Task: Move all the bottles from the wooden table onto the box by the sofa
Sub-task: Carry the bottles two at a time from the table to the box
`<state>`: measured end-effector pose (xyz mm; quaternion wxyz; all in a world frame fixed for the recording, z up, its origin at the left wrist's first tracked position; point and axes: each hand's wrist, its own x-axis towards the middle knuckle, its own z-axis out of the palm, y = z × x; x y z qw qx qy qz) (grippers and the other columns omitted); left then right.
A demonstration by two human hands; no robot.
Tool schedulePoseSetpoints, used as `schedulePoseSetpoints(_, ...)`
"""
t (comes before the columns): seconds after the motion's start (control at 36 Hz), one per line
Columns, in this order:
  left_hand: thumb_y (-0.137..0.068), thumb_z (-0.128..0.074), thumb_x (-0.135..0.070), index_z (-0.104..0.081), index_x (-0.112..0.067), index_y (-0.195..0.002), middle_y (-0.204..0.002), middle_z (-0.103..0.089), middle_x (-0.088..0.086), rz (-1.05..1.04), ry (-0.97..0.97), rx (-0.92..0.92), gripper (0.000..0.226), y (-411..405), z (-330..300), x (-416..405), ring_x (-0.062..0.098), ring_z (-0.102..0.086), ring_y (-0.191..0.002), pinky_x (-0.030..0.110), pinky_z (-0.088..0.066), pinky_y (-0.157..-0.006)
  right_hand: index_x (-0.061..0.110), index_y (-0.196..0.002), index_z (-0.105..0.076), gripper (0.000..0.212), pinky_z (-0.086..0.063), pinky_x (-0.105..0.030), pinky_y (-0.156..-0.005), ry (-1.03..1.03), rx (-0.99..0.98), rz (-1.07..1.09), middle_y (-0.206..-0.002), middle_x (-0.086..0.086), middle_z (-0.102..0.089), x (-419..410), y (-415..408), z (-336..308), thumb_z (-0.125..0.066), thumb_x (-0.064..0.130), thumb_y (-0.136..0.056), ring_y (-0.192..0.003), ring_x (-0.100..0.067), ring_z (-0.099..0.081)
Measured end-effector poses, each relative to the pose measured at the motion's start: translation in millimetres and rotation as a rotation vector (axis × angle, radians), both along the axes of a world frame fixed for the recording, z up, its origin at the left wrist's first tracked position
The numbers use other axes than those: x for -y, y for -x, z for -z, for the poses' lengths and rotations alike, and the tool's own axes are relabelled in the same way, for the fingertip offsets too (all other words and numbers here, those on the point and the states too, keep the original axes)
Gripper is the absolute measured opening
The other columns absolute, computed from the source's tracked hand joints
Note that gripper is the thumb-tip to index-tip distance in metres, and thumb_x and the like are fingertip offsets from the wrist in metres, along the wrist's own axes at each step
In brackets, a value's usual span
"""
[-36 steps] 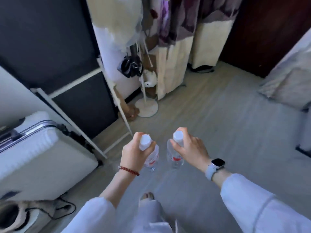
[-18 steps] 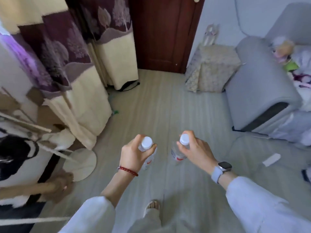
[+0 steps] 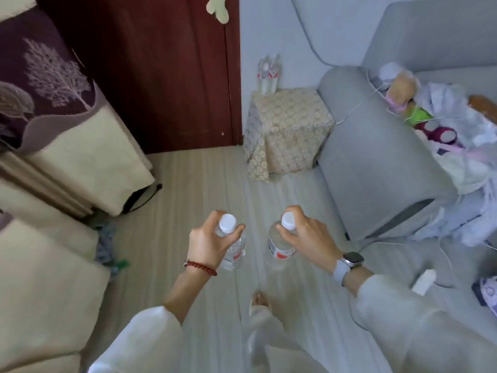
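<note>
My left hand [image 3: 208,242] grips a clear water bottle [image 3: 234,250] with a white cap by its neck, held over the floor. A second clear bottle [image 3: 278,247] with a red label hangs in my right hand [image 3: 309,242], also held at the neck. Ahead stands the box [image 3: 287,130], draped in a patterned beige cloth, beside the grey sofa [image 3: 376,162]. Two or three more bottles [image 3: 269,74] stand on the box's far edge against the wall. The wooden table is out of view.
A dark red door [image 3: 161,76] is behind the box on the left. Cream and purple curtains [image 3: 67,130] hang along the left. Toys and clothes [image 3: 443,135] lie on the sofa. A white object [image 3: 425,281] and a cable lie on the floor at right.
The view has swung right from the suitcase and curtains toward the box and sofa, which are now closer. Both hands still carry their bottles in front of me.
</note>
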<state>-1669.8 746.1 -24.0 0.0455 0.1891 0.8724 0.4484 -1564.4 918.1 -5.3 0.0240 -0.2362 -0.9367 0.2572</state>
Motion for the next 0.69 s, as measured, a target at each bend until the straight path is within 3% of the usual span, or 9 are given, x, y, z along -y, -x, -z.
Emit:
schedulePoseSetpoints(0.06,-0.066,-0.078,-0.03,-0.061,-0.011,-0.087,-0.065,-0.058,0.0,0.01,-0.013,0.015,0.033,38.3,-4.1,-38.5,0.024,-0.056,-0.063,0.022,-0.042,-0.061,0.011,-0.11,-0.043,0.035,-0.043,-0.035,-0.074,0.01,-0.011,0.013,-0.101,-0.009,-0.066,-36.6,38.0,-4.3,-0.051,0.037,-0.088,-0.092,-0.036,-0.059)
schedulePoseSetpoints(0.11,-0.064,-0.075,-0.043,-0.062,-0.013,-0.089,-0.07,-0.063,0.001,0.016,-0.038,0.027,0.041,75.8,-11.4,-72.4,0.025,-0.06,-0.068,0.024,-0.044,-0.064,0.011,-0.112,-0.043,0.036,-0.043,-0.037,-0.075,0.018,-0.025,0.029,-0.104,-0.01,-0.065,-69.4,75.1,-9.3,-0.051,0.037,-0.088,-0.095,-0.037,-0.058)
schedulePoseSetpoints(0.17,-0.057,-0.06,-0.059,-0.061,-0.015,-0.089,-0.076,-0.067,0.003,0.023,-0.06,0.015,0.055,111.7,-17.7,-103.3,0.024,-0.062,-0.07,0.03,-0.05,-0.067,0.011,-0.113,-0.044,0.037,-0.043,-0.037,-0.074,0.022,-0.043,0.047,-0.107,-0.01,-0.064,-100.0,109.9,-13.1,-0.052,0.037,-0.088,-0.098,-0.036,-0.058)
schedulePoseSetpoints(0.22,-0.056,-0.054,-0.063,-0.061,-0.014,-0.089,-0.075,-0.068,0.005,0.037,-0.065,-0.004,0.059,147.9,-21.8,-133.4,0.026,-0.062,-0.069,0.032,-0.052,-0.066,0.011,-0.113,-0.044,0.036,-0.04,-0.034,-0.07,0.008,-0.059,0.066,-0.107,-0.01,-0.064,-131.2,144.0,-15.9,-0.052,0.037,-0.088,-0.097,-0.036,-0.057)
schedulePoseSetpoints(0.28,-0.057,-0.059,-0.061,-0.061,-0.013,-0.088,-0.071,-0.066,0.006,0.054,-0.033,-0.023,0.057,184.6,-25.6,-164.9,0.028,-0.061,-0.066,0.032,-0.051,-0.064,0.011,-0.112,-0.045,0.036,-0.04,-0.034,-0.068,-0.006,-0.074,0.078,-0.104,-0.011,-0.065,-163.2,177.8,-17.4,-0.052,0.037,-0.088,-0.094,-0.037,-0.058)
schedulePoseSetpoints(0.39,-0.066,-0.078,-0.035,-0.062,-0.01,-0.089,-0.07,-0.067,0.012,0.073,0.073,-0.051,0.037,258.7,-23.0,-228.8,0.035,-0.062,-0.067,0.037,-0.052,-0.063,0.011,-0.109,-0.042,0.036,-0.043,-0.037,-0.067,-0.017,-0.056,0.092,-0.097,-0.013,-0.065,-225.7,246.2,-10.6,-0.051,0.038,-0.088,-0.087,-0.038,-0.06)
schedulePoseSetpoints(0.58,-0.068,-0.077,-0.032,-0.062,-0.011,-0.091,-0.078,-0.07,0.01,0.149,0.089,-0.026,0.034,385.1,5.2,-340.5,0.031,-0.064,-0.075,0.031,-0.049,-0.065,0.01,-0.114,-0.042,0.038,-0.045,-0.04,-0.074,0.07,0.008,0.161,-0.101,-0.017,-0.064,-328.3,367.8,14.8,-0.051,0.037,-0.089,-0.092,-0.039,-0.059)
schedulePoseSetpoints(0.69,-0.068,-0.077,-0.033,-0.063,-0.012,-0.096,-0.083,-0.071,0.01,0.177,0.104,-0.027,0.037,443.1,14.8,-404.5,0.031,-0.065,-0.079,0.027,-0.044,-0.065,0.014,-0.117,-0.04,0.037,-0.049,-0.041,-0.073,0.131,0.017,0.216,-0.097,-0.016,-0.065,-381.7,420.3,21.3,-0.05,0.038,-0.09,-0.086,-0.037,-0.061)
